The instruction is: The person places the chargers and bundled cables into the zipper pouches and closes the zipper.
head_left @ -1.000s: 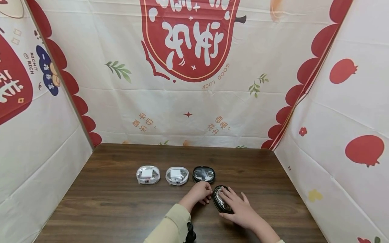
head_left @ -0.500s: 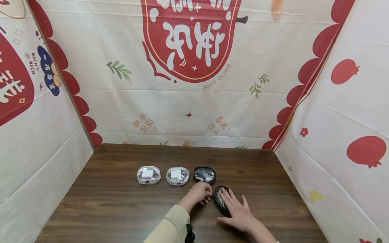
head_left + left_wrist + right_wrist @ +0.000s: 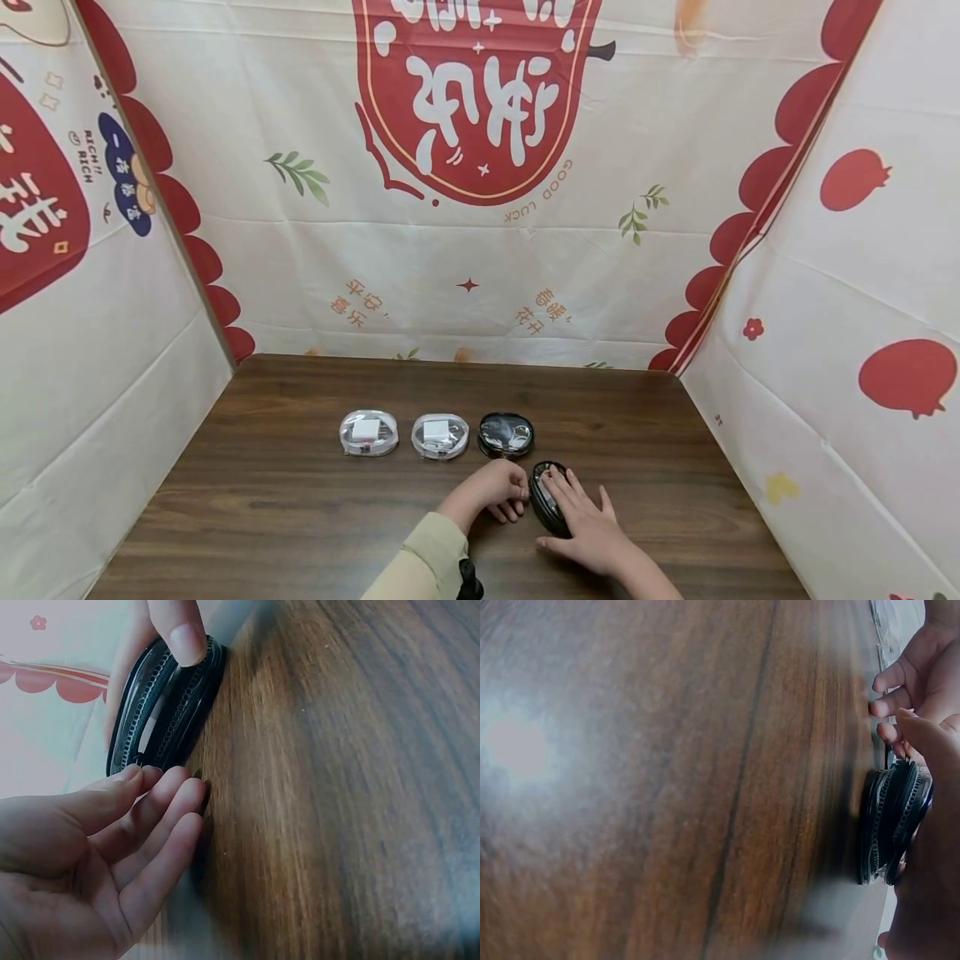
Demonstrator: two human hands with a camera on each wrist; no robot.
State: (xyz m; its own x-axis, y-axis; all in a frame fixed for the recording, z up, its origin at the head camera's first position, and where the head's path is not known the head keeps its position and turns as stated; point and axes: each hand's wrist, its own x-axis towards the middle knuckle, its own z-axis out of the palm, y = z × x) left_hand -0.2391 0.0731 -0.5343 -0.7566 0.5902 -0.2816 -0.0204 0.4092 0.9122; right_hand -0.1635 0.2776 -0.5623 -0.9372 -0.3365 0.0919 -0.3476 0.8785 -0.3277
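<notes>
A black oval pouch (image 3: 542,505) with a clear top lies on the table, slanted, at the right end of the group. In the left wrist view its toothed zipper (image 3: 137,724) runs along the side facing my left hand. The left hand (image 3: 495,488) pinches the small zipper pull (image 3: 139,759) between thumb and index finger, its other fingers loosely bent beside the pouch. My right hand (image 3: 594,528) lies over the pouch with straight fingers pressing its clear top and the thumb spread away. The fingers cover part of the contents.
Behind the hands, another black pouch (image 3: 506,433) and two clear pouches, one at left (image 3: 368,446) and one in the middle (image 3: 440,450), form a row. The clear ones hold white blocks. Printed cloth walls (image 3: 450,250) enclose the wooden table (image 3: 285,500) on three sides.
The right hand has shifted slightly, its thumb coming off the pouch's near end and its fingers lying flatter on top. The left hand stays at the zipper end, its lower fingers a little more extended.
</notes>
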